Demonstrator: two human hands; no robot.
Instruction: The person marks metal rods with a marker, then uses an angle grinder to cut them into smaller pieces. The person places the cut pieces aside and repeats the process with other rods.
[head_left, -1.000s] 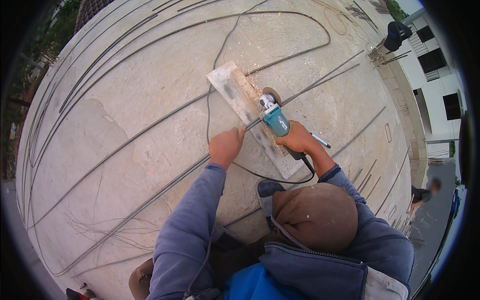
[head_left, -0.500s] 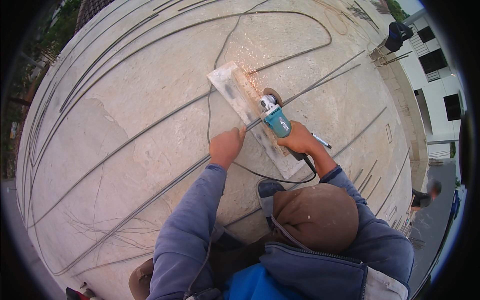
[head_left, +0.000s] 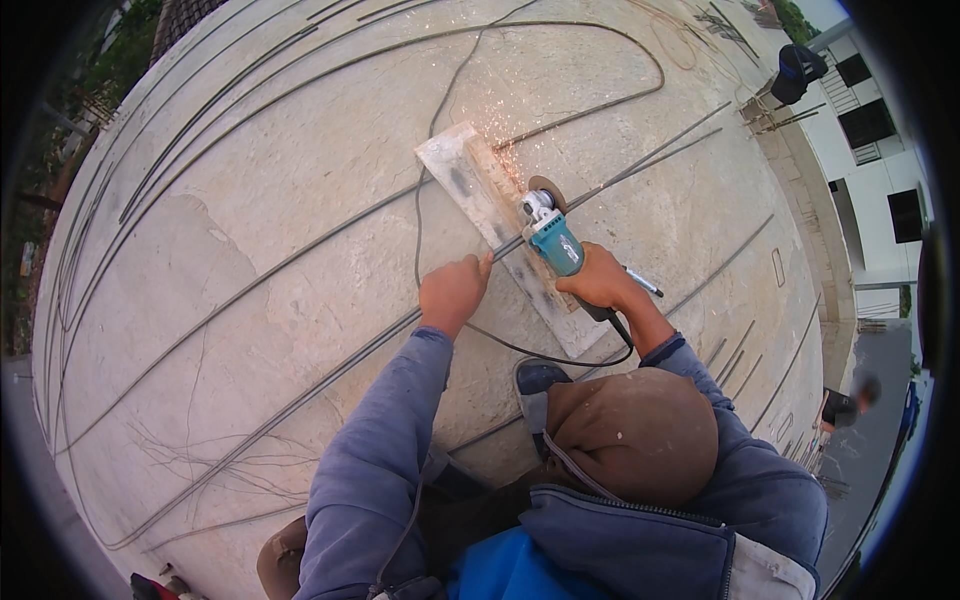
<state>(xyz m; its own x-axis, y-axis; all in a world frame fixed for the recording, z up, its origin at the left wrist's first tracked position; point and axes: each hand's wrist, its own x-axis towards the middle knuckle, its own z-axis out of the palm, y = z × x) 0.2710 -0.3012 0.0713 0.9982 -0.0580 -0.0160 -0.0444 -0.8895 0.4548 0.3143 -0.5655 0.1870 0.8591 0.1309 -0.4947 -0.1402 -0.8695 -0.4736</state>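
Concrete floor (head_left: 290,190) spreads all around one pale wooden board (head_left: 445,153), with one white building (head_left: 885,255) and one other person (head_left: 843,405) well off to the board's right. Two thin metal bars (head_left: 508,246) cross over the board side by side; their two far ends splay slightly apart past its right side. One left hand (head_left: 453,292), just left of the board, is closed around the bars. One right hand (head_left: 598,277) grasps one teal angle grinder (head_left: 557,247) above the board, its one round disc (head_left: 548,190) at the bars. Sparks stream toward the board's far end. One slim pen-like object (head_left: 645,283) lies right of the board; one dark shoe (head_left: 543,376) stands near its near end.
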